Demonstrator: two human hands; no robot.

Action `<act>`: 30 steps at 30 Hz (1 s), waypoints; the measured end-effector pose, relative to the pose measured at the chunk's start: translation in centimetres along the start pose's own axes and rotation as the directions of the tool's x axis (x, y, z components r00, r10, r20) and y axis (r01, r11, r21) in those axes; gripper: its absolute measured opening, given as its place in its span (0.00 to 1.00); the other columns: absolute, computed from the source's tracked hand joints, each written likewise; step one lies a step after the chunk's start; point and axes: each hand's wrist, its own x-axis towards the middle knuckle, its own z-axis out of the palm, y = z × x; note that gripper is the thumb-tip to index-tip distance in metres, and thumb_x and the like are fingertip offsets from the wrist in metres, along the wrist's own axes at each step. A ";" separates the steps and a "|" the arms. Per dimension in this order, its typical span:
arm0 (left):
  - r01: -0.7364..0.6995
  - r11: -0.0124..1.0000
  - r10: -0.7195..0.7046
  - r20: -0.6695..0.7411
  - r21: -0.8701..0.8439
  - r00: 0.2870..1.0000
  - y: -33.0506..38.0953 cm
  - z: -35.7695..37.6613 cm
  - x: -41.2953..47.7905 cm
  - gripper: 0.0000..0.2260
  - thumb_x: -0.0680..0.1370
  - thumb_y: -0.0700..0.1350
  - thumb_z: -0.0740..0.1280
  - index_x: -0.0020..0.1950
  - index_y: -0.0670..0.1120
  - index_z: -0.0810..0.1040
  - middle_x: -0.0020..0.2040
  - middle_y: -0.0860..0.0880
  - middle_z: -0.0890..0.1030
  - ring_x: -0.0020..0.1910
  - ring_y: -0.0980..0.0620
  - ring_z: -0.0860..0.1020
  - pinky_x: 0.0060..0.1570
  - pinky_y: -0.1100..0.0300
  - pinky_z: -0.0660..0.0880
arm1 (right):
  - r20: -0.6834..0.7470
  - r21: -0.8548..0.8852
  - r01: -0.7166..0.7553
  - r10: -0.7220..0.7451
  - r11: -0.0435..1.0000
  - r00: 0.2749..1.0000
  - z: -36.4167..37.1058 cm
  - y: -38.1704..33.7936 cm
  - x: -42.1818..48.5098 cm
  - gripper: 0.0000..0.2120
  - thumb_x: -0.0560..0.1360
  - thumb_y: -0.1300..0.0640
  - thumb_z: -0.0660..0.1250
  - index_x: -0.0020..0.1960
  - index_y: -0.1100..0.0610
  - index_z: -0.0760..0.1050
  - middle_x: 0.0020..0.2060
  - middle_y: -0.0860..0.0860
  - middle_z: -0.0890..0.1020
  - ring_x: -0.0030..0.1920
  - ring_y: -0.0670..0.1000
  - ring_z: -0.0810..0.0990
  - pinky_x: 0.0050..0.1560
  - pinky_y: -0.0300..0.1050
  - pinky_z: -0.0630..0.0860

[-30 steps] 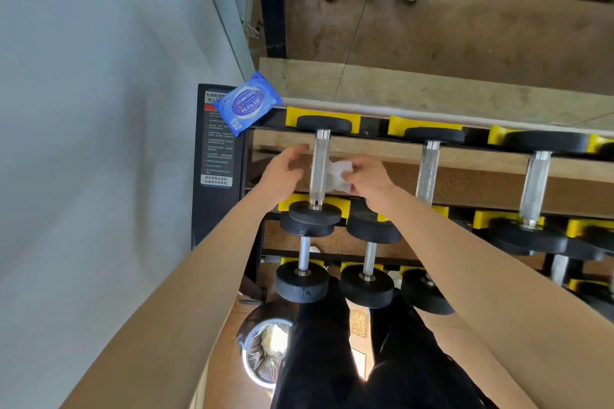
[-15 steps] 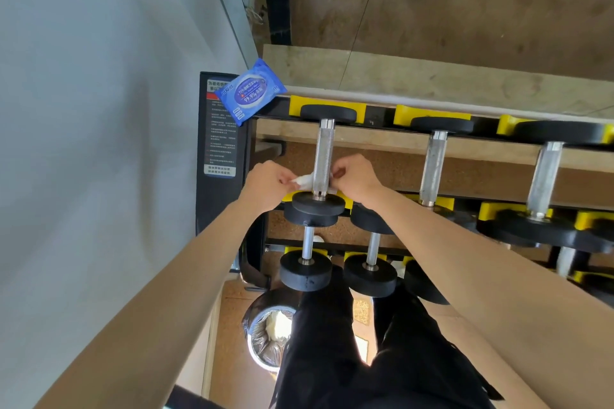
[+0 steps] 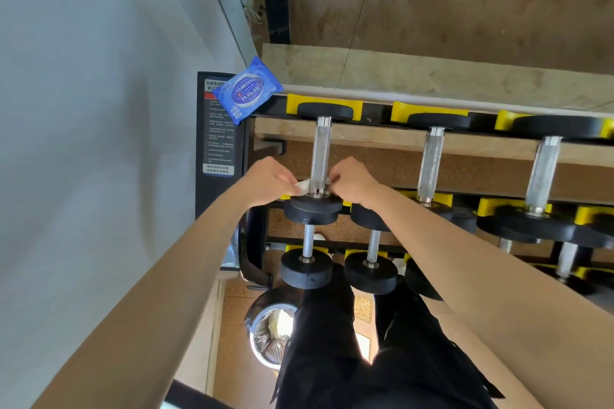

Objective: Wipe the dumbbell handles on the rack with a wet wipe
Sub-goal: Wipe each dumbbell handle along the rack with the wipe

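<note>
The leftmost dumbbell on the top tier has a knurled steel handle point(image 3: 321, 151) between two black heads. A white wet wipe point(image 3: 303, 187) passes behind the handle's near end, just above the near head. My left hand point(image 3: 270, 181) pinches the wipe's left end. My right hand point(image 3: 352, 181) pinches its right end point(image 3: 329, 180) on the other side of the handle. Two more dumbbell handles point(image 3: 431, 161) point(image 3: 542, 173) lie to the right on the same tier.
A blue pack of wipes point(image 3: 247, 90) sits on the rack's top left corner. Lower tiers hold smaller dumbbells point(image 3: 307, 267). A lined bin point(image 3: 270, 330) stands on the floor at the left. A mirror behind the rack point(image 3: 375, 116) reflects white shoes.
The wipe went from bunched in my right hand at mid-handle to looped behind the handle, an end in each hand. Both hands slid down to the near end.
</note>
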 end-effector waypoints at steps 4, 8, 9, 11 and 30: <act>0.011 1.000 -0.011 -0.018 -0.027 1.000 1.4 1.5 0.1 0.07 0.70 0.47 0.79 0.44 0.46 0.88 0.36 0.52 0.84 0.41 0.55 0.81 0.38 0.59 0.77 | 0.016 0.066 -0.046 0.045 0.997 0.999 -0.7 0.3 -0.3 0.04 0.71 0.66 0.73 0.45 0.60 0.85 0.40 0.54 0.84 0.43 0.51 0.83 0.43 0.45 0.81; 0.097 0.990 -0.105 -0.075 -0.100 0.992 2.2 3.3 0.7 0.12 0.67 0.49 0.82 0.44 0.43 0.88 0.38 0.47 0.86 0.45 0.51 0.84 0.49 0.53 0.81 | 0.058 0.119 -0.087 0.081 0.989 0.995 -2.0 0.5 -0.7 0.05 0.69 0.66 0.75 0.43 0.58 0.84 0.35 0.50 0.82 0.37 0.47 0.81 0.38 0.39 0.77; 0.115 0.989 -0.122 -0.079 -0.092 0.989 2.3 3.5 0.8 0.14 0.66 0.51 0.82 0.44 0.43 0.88 0.39 0.47 0.86 0.45 0.50 0.84 0.49 0.53 0.81 | 0.058 0.123 -0.089 0.082 0.989 0.995 -1.8 0.4 -0.8 0.05 0.70 0.66 0.76 0.42 0.58 0.84 0.35 0.50 0.82 0.37 0.47 0.81 0.38 0.40 0.77; 0.124 0.992 -0.120 -0.101 0.030 0.988 2.9 4.0 1.0 0.18 0.66 0.56 0.80 0.41 0.41 0.87 0.39 0.45 0.86 0.44 0.50 0.84 0.48 0.52 0.81 | 0.032 0.132 -0.096 0.093 0.987 0.995 -1.1 0.1 -0.9 0.05 0.70 0.64 0.76 0.39 0.56 0.83 0.34 0.50 0.81 0.36 0.47 0.79 0.35 0.39 0.74; 0.002 0.939 -0.094 -0.249 -0.345 0.964 0.3 3.7 1.4 0.05 0.77 0.45 0.69 0.41 0.47 0.81 0.42 0.50 0.83 0.45 0.49 0.81 0.54 0.42 0.80 | 0.016 0.328 -0.070 0.069 0.942 0.998 -2.2 1.7 -1.4 0.08 0.72 0.66 0.72 0.36 0.61 0.78 0.32 0.55 0.81 0.32 0.48 0.77 0.38 0.40 0.77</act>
